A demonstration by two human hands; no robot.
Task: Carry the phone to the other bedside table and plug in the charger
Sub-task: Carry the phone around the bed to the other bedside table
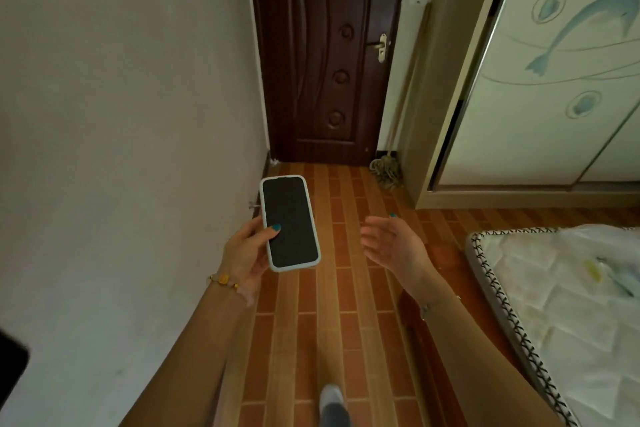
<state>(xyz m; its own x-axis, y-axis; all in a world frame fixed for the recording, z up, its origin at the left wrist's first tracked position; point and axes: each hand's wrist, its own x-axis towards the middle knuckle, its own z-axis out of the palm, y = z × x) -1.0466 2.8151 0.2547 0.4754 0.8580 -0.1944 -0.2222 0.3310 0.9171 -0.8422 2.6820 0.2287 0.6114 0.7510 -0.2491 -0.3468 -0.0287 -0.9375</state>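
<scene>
A phone (pixel 290 222) with a dark screen and a pale case lies face up in my left hand (pixel 246 253), thumb resting on its left edge. It is held at waist height over the tiled floor, near the left wall. My right hand (pixel 393 243) hovers about a hand's width to the right of the phone, palm turned inward, fingers apart and holding nothing. No charger or bedside table shows in this view.
A dark wooden door (pixel 325 52) stands shut straight ahead at the end of a narrow strip of brown floor (pixel 346 322). A wardrobe (pixel 554 97) with a dolphin picture is at right, a mattress corner (pixel 571 305) at lower right, a mop (pixel 388 173) by the door.
</scene>
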